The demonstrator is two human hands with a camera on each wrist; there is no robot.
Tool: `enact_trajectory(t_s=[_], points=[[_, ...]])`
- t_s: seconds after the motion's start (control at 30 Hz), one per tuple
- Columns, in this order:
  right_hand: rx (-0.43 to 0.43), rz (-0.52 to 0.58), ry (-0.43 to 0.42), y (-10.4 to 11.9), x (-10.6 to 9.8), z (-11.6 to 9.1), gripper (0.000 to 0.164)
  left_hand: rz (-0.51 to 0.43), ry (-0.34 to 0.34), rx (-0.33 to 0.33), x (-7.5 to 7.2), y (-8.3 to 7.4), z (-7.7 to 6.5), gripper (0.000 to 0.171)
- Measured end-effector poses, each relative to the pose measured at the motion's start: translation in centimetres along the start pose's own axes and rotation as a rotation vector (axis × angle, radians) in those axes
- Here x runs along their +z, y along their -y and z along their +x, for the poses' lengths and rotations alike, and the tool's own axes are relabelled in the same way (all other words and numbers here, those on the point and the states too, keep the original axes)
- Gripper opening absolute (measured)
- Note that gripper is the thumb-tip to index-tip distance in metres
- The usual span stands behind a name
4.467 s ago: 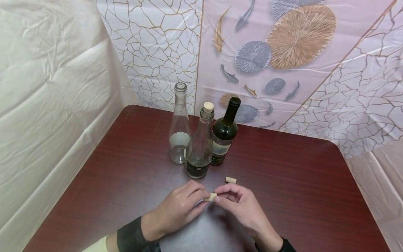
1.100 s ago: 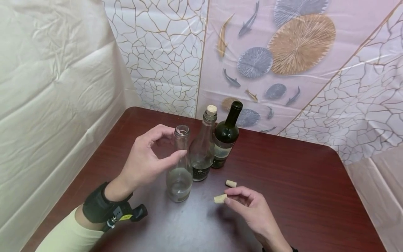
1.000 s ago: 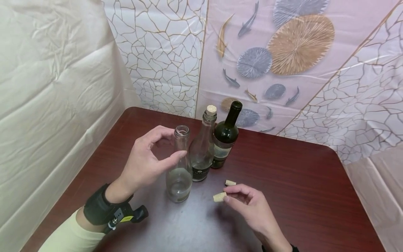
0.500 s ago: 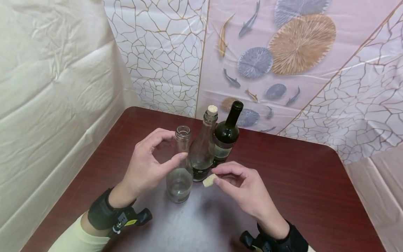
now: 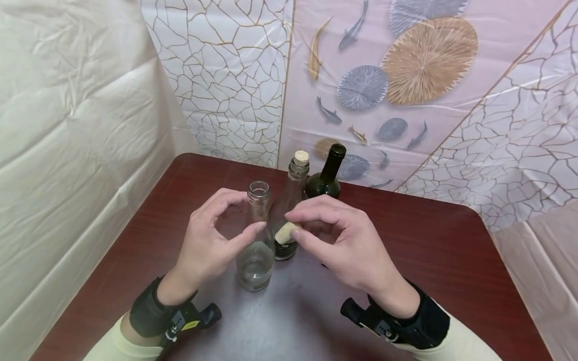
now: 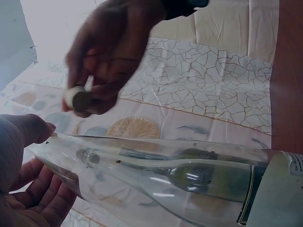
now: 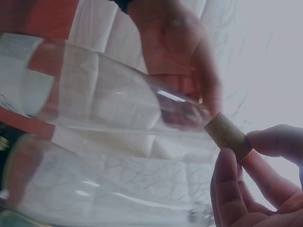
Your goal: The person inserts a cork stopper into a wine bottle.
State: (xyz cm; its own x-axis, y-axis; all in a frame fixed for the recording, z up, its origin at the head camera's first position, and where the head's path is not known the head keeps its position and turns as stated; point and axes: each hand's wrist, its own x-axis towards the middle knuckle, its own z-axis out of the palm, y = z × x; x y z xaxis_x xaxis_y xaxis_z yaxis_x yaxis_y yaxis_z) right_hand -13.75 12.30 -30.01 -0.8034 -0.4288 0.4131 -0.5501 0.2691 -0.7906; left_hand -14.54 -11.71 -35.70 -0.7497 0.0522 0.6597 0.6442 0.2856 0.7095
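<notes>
My left hand (image 5: pixel 207 240) curls round the neck of an open clear glass bottle (image 5: pixel 255 260), which stands upright at the front of the group. My right hand (image 5: pixel 345 240) pinches a cork (image 5: pixel 286 233) between thumb and fingertips, tilted, to the right of that bottle's neck and lower than its mouth in the head view. The right wrist view shows the tapered cork (image 6: pixel 81 99) (image 7: pixel 228 135) whole, its wider end at the fingers. Behind stands a second clear bottle (image 5: pixel 298 173) with a cork (image 5: pixel 301 158) in its mouth, partly hidden by my right hand.
A dark green wine bottle (image 5: pixel 331 165) stands at the back right, its lower part hidden by my right hand. The dark red table (image 5: pixel 420 250) reaches to patterned cloth (image 5: pixel 226 75) at the back and a pale cloth (image 5: pixel 81 150) at left.
The open clear bottle has come forward from the back left into my left hand's grip. My right hand has carried the cork up and left towards it, now covering the loose cork on the table.
</notes>
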Motion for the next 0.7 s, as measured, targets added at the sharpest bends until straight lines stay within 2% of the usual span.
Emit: enact_trajectory(t_s=[0.43,0.53,0.7], points=[[-0.183,-0.199,0.009,4.0,-1.2,2.9,0.022,-0.025,0.0,-0.026,0.1,0.1,-0.2,0.041],[-0.197,-0.24,0.021,4.7,-1.7,3.6,0.022,-0.022,0.001,-0.034,0.1,0.2,-0.2,0.041],[-0.206,-0.247,0.029,5.5,-2.4,4.7,0.022,-0.017,0.003,-0.032,0.1,0.3,-0.2,0.041]])
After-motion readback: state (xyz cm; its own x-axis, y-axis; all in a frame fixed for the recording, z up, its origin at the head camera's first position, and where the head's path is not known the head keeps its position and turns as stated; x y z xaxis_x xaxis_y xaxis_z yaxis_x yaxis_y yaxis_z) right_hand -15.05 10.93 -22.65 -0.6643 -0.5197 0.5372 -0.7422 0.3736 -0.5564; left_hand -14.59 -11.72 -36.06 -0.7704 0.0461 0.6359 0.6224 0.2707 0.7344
